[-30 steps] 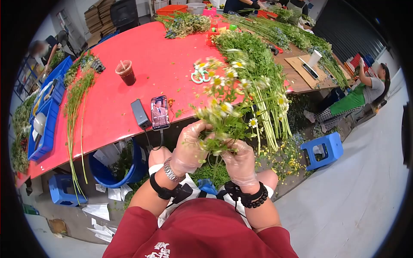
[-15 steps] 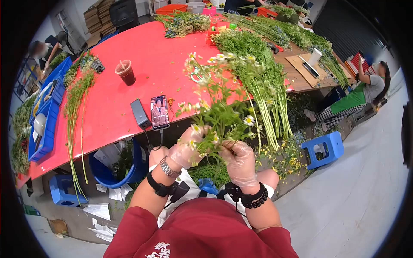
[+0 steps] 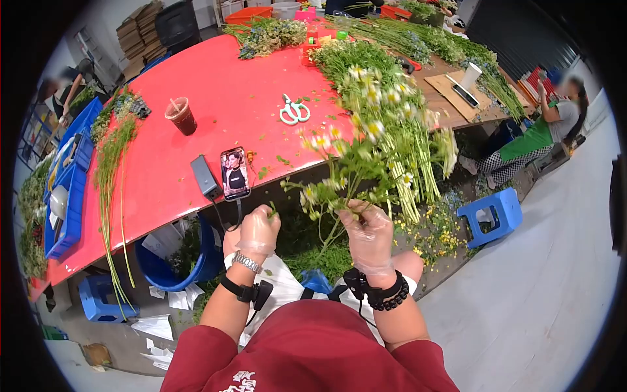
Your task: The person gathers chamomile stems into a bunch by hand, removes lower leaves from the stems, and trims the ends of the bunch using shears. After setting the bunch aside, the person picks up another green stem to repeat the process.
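A leafy bunch of white daisy-like flowers [image 3: 366, 150], partly blurred, rises from my right hand [image 3: 370, 236], whose gloved fingers are closed on its stems. Left of it, my left hand [image 3: 260, 230] is closed in a pinch with a small green bit at the fingertips, apart from the bunch. Both hands are in clear gloves just off the table's front edge. Mint-handled scissors [image 3: 294, 112] lie on the red table [image 3: 222, 78] beyond them. A phone [image 3: 235, 172] showing a picture and a grey power bank [image 3: 206, 177] rest near the edge.
A drink cup [image 3: 181, 116] and green stems [image 3: 112, 163] lie on the table's left, more stems [image 3: 418, 150] on the right. Around it are a blue bin [image 3: 212, 261], blue stools [image 3: 490, 217] and blue crates [image 3: 68, 209]. A person in a green apron [image 3: 528, 147] is at right, another at far left.
My left hand has come away from the flowers and moved left. My right hand still holds the bunch, which now leans to the right, and the scissors show more clearly.
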